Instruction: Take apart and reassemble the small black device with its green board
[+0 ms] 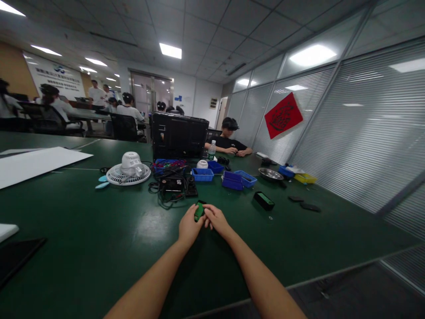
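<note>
Between my hands, just above the green table, is a small black case with a green circuit board (pixel 199 211) in it. My left hand (pixel 190 227) is closed around its left side, thumb along the near edge. My right hand (pixel 216 219) bears on its right side with bent fingers; their tips partly cover the board, and I cannot make out anything smaller in them. To the right on the table lies a similar black case (pixel 264 201) with a green board inside. A small pale ring (pixel 270 218) lies near it.
Ahead are a black power unit with cables (pixel 171 184), blue bins (pixel 202 175), a white fan part (pixel 129 173), a metal bowl (pixel 271 174) and a large black casing (pixel 179 135). Flat black pieces (pixel 310 207) lie right. A co-worker (pixel 230 139) sits across the table.
</note>
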The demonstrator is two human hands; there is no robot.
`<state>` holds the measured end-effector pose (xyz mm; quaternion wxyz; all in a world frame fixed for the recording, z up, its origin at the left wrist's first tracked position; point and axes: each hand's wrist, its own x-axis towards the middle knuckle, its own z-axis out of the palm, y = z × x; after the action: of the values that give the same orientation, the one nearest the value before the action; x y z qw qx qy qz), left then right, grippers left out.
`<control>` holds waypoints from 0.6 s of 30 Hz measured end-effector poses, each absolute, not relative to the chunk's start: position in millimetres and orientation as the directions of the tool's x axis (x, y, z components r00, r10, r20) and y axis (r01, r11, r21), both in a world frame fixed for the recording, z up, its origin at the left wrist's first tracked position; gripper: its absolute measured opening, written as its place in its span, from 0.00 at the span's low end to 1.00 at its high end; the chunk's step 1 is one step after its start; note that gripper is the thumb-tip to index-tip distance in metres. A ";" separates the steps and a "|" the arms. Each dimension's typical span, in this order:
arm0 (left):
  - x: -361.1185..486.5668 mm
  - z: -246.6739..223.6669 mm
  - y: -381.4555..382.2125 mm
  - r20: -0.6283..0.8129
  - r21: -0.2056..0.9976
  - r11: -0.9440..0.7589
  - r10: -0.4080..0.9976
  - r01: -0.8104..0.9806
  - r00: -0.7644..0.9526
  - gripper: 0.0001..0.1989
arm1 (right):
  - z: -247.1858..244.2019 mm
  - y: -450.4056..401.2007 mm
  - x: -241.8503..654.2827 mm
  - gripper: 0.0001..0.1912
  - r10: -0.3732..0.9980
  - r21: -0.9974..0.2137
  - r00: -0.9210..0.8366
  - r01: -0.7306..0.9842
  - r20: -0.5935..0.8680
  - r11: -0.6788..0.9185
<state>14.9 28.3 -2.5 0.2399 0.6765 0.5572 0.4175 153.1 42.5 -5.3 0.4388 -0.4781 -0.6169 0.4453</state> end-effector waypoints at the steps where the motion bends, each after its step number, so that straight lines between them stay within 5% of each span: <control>1: 14.5 -2.1 27.7 0.304 0.788 -0.273 0.952 0.552 0.038 0.21 | -6.3 44.2 155.3 0.26 0.982 -0.967 -0.141 0.204 0.126 0.153; 8: 5.2 3.3 17.9 0.284 0.773 -0.251 0.958 0.582 0.037 0.21 | -9.0 51.4 170.4 0.23 0.985 -0.957 0.019 0.241 0.173 0.164; 18: -45.9 16.1 -24.4 0.228 0.693 -0.255 0.965 0.674 0.130 0.23 | -4.5 46.8 170.3 0.17 0.987 -0.940 0.022 0.309 0.159 0.145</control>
<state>-45.9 -24.4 16.1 0.2188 0.7192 0.5698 0.3320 170.3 46.8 -4.5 0.4649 -0.5430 -0.5969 0.3644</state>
